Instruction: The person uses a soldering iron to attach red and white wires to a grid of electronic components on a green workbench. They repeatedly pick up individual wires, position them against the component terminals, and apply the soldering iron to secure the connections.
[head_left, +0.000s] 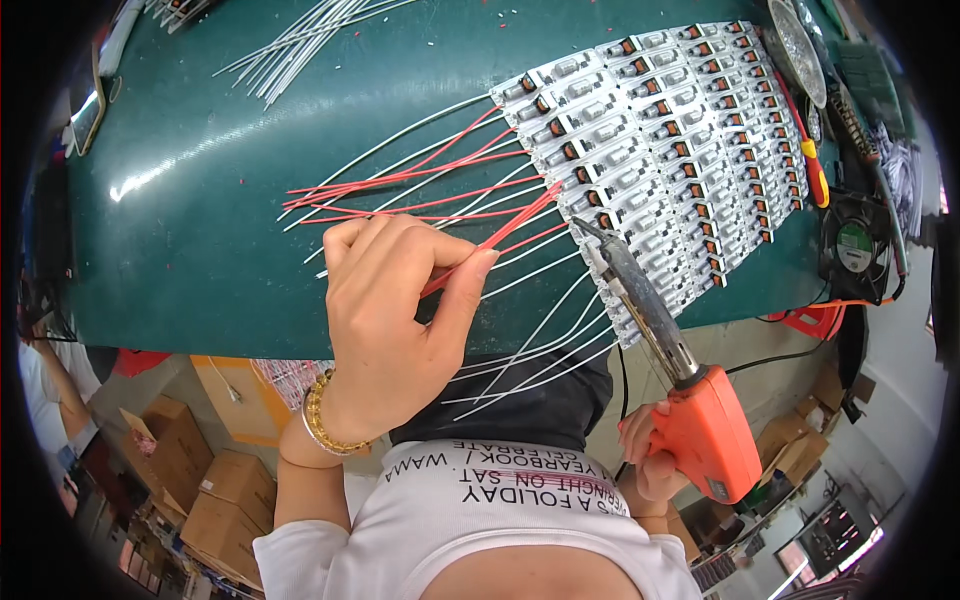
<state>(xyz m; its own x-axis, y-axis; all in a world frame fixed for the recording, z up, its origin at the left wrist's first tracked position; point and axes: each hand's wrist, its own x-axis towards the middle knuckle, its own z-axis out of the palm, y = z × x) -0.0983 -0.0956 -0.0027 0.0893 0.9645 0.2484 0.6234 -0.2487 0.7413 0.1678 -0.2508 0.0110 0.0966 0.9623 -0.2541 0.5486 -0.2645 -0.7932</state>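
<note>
Between thumb and fingers, my left hand (400, 290) pinches a bundle of red wires (520, 217) whose far ends reach the edge of a panel of small circuit boards (640, 130). A red-orange soldering gun (710, 430) is gripped in my right hand (655, 455). Its dark tip (590, 230) is at the panel's left edge, close to the wire ends; whether it touches a pad I cannot tell. White wires (530, 355) and more red wires (400, 178) trail leftward from that same edge. Rows of dark and orange parts cover the boards.
Loose white wires (300, 50) lie at the far side of the green table mat (200, 260). Right of the panel are a red-and-yellow screwdriver (815, 172), a small black fan (856, 245) and a clear plastic dish (797, 50). Cardboard boxes (225, 520) stand on the floor at left.
</note>
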